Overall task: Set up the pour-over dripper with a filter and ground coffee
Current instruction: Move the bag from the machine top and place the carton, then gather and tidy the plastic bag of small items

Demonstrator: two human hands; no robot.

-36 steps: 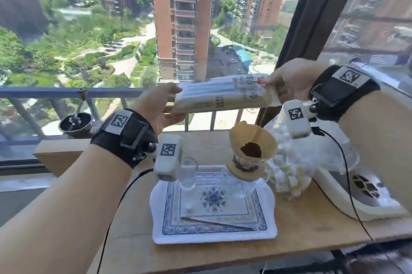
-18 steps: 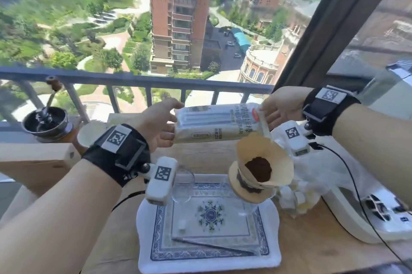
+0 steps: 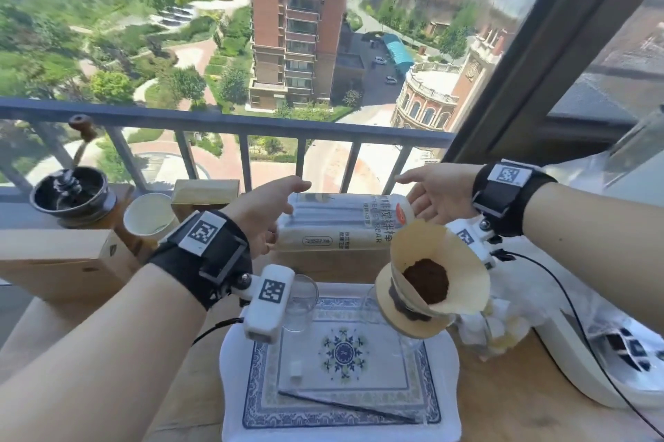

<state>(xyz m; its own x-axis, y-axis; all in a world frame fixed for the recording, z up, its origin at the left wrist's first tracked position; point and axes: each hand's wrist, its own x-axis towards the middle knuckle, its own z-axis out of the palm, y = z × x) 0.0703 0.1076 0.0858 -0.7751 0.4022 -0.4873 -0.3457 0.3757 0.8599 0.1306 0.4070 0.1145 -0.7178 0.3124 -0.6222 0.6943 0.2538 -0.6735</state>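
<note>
Stir-bar pack [image 3: 337, 226] is being rested flat behind tray [image 3: 233, 391], L hand [image 3: 264, 217] & R hand [image 3: 436, 197] being held open at its ends, nothing gripped, prob. to avoid knocking dripper [image 3: 404, 312] w/ filter [image 3: 467, 269] & ground coffee [image 3: 427, 280] at tray's R rear.

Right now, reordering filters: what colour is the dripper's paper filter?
Filter: light brown, head view.

Bright daylight, strong wide-angle bend.
Lit from outside through the glass. Blurred and smeared across the gardens at upper left, crisp on the ground coffee [image 3: 427, 280] and the tray [image 3: 451, 387], with only faint shadows there. Hazy reflections on the right pane [image 3: 618, 57]. Bowed railing [image 3: 230, 123], leaning window frame [image 3: 560, 57], stretched bottom corners.
</note>
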